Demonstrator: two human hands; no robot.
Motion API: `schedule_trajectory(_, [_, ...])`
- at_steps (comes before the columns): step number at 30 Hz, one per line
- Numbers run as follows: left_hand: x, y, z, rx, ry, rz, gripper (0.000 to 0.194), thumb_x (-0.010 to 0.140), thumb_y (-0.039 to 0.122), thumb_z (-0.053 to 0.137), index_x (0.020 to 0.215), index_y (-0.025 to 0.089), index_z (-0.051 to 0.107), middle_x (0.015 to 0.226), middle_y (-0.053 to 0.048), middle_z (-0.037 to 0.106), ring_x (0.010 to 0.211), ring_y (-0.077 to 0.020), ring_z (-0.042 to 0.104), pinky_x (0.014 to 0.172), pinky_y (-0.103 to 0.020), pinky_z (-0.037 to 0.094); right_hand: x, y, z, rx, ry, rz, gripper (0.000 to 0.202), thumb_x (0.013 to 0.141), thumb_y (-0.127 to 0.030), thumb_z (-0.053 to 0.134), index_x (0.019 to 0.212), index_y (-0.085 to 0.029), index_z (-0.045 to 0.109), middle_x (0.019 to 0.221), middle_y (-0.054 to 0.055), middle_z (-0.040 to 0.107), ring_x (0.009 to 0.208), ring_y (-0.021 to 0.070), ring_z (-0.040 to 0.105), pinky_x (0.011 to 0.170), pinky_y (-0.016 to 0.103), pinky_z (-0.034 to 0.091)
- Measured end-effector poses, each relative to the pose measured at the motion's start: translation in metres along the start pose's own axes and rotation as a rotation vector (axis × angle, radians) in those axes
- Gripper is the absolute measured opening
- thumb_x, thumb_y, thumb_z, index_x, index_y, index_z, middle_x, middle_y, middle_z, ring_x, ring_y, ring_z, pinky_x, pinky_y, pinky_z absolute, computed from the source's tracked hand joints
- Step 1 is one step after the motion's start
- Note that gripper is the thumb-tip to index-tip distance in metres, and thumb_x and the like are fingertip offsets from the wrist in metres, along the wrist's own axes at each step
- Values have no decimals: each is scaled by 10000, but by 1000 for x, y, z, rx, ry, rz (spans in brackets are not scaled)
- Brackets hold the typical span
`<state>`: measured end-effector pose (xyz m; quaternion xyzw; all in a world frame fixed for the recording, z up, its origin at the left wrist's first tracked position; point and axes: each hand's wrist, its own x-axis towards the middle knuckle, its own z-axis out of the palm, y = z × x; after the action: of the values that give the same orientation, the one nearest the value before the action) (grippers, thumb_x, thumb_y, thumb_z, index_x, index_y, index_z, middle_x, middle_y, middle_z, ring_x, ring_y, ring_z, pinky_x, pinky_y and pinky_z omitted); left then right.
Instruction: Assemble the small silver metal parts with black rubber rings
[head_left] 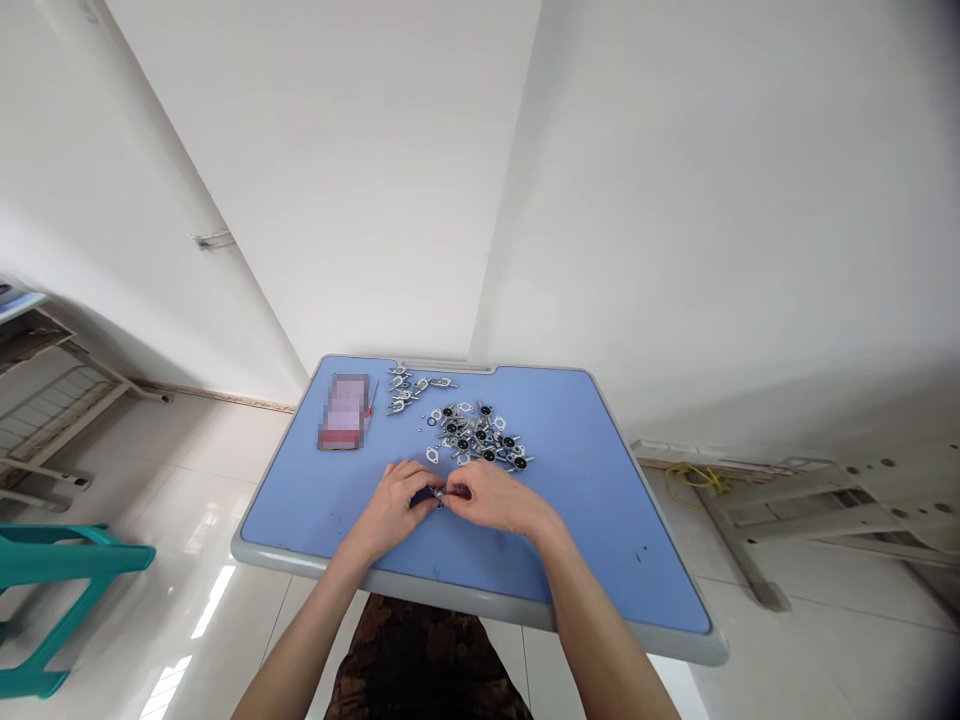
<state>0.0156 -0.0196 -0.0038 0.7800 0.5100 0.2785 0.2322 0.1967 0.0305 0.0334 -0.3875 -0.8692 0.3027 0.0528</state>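
Near the front middle of the blue table (pixel 592 540), my left hand (pixel 394 508) and my right hand (pixel 491 497) meet at a small metal part (pixel 438 492). The fingertips of both hands pinch it from either side and cover most of it, so its exact kind does not show. Just beyond my right hand lies a loose pile of metal parts with black round caps (pixel 481 435). Flat, pale oval plates with holes (pixel 433 455) and small rings lie around that pile. Farther back, several similar metal pieces (pixel 401 395) form a separate group.
A phone-like rectangle (pixel 345 410), blurred out, lies at the table's left, with a thin screwdriver-like tool (pixel 370 405) beside it. White walls stand behind the table. A green plastic stool (pixel 67 590) is on the floor at left, and a yellow cord (pixel 690 482) lies at right.
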Motion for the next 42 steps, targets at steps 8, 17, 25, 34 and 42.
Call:
schedule_trajectory(8, [-6, -1, -1, -100, 89, -37, 267, 804, 110, 574, 1024, 244, 644, 1107, -47, 602, 1003, -194, 557, 915, -355, 415, 0, 15, -17, 117, 295, 142, 250, 854, -306, 458, 679, -187, 590, 586, -16, 555, 538, 114, 451, 527, 238, 307])
schedule_trajectory(17, [16, -16, -23, -195, 447, -196, 265, 785, 82, 479, 924, 198, 672, 1016, -44, 609, 673, -105, 521, 647, -250, 451, 3, 29, -17, 61, 378, 225, 140, 817, -175, 485, 822, -201, 622, 819, 18, 640, 682, 134, 544, 615, 240, 353])
schedule_trajectory(25, [65, -21, -26, -182, 485, -107, 293, 759, 34, 462, 881, 186, 681, 1031, -54, 616, 785, -129, 583, 645, -239, 463, 4, 31, -14, -4, 292, 132, 185, 800, -135, 520, 894, -208, 662, 885, 22, 636, 713, 133, 552, 635, 238, 363])
schedule_trajectory(34, [64, -36, -17, -161, 400, -168, 265, 747, 47, 504, 865, 192, 691, 945, -20, 623, 647, -94, 542, 610, -223, 446, 8, 29, -8, -148, 203, 201, 141, 827, -156, 557, 842, -222, 681, 889, 30, 643, 734, 154, 581, 631, 252, 344])
schedule_trajectory(42, [62, -31, -11, -156, 359, -99, 255, 757, 32, 502, 857, 189, 676, 906, -21, 621, 716, -116, 560, 645, -230, 450, 10, 20, -5, -188, 122, 154, 131, 840, -145, 547, 795, -192, 661, 906, 51, 655, 790, 181, 611, 660, 260, 351])
